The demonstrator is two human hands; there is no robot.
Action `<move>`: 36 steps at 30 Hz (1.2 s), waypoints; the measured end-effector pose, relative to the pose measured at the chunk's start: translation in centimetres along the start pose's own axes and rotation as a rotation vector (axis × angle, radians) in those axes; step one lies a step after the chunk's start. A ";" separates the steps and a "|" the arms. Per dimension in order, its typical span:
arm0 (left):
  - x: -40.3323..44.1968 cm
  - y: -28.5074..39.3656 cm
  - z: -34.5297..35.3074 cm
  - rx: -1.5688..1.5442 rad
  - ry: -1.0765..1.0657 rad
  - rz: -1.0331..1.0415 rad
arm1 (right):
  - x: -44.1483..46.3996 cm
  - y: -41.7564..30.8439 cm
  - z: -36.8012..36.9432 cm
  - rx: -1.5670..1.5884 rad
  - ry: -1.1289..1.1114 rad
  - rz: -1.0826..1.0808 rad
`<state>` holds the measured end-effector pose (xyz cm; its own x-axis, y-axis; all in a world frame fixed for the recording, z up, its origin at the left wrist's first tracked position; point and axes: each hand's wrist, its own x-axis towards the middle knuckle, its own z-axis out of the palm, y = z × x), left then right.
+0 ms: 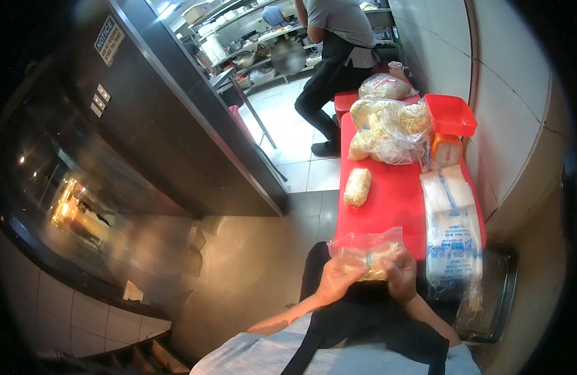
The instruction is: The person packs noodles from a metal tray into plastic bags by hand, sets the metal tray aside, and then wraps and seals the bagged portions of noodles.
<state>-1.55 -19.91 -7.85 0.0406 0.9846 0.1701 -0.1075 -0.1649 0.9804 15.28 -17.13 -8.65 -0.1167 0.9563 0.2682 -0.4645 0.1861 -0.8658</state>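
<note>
Just above the near end of the red bench, a clear plastic bag with pale yellowish food inside is held between my two hands. My left hand grips its left side, fingers curled in. On the right side, my right hand pinches the plastic with the thumb on top. What the food is, I cannot make out. Beyond the hands, a wrapped roll-shaped pack of similar pale food lies on the bench. A stack of flat printed plastic bags lies to the right of my hands.
Large clear bags of pale yellow portions fill the red bench's far part. An orange scale with a red tray stands beside them. A person sits at the far end. A black tray is at lower right.
</note>
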 end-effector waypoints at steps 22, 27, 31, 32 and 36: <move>0.2 2.3 -0.4 0.483 0.090 0.376 | 0.9 -0.2 0.1 0.261 -0.112 0.159; 0.7 3.8 0.5 0.697 0.063 0.654 | 0.5 -1.2 -0.3 0.571 -0.253 0.494; 0.4 1.6 0.3 0.442 0.071 0.660 | 0.3 0.4 -1.0 0.544 -0.196 0.444; 0.4 1.2 0.0 0.417 0.075 0.606 | 0.3 0.5 -0.9 0.549 -0.194 0.406; 0.0 1.3 0.0 0.168 0.100 0.208 | 0.4 0.6 -0.6 0.527 -0.163 0.288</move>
<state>-1.66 -20.10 -6.61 -0.0641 0.9281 0.3667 0.0627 -0.3630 0.9297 15.45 -16.56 -9.32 -0.4156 0.8968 0.1520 -0.7604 -0.2509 -0.5990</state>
